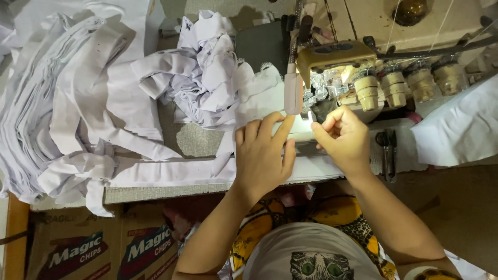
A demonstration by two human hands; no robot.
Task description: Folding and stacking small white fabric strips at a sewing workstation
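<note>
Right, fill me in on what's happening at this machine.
A person sits at a sewing machine working on white cloth. The left hand lies flat on a long white strip, fingers stretched toward the needle area. The right hand pinches something small by the presser foot; what exactly is too small to tell. A heap of white pieces lies behind, a stack to the left, and scissors to the right.

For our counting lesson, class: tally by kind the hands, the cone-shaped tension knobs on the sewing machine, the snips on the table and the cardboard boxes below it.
Hands: 2 (left hand, right hand)
Knobs: 4
Snips: 1
Boxes: 2
Total: 9
</note>
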